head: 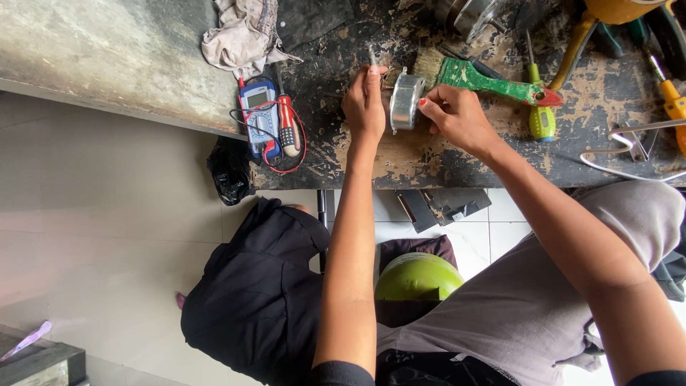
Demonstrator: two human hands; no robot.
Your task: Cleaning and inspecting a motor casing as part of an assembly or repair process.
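From my feed, the left hand [364, 104] covers whatever its fingertips pinch at the far rim of the round metal housing [406, 102]; I can't identify it. The right hand [457, 114] hides the housing's right side. A metal part [468, 14] at the top edge is cut off, as is the yellow tool [614, 10] beside it. The yellow-handled screwdriver [672, 100] runs out of frame on the right. Multimeter [259, 114] screen too small to read. Under the table [107, 50], the green rounded object [418, 275] is partly hidden by my arm and dark cloth.
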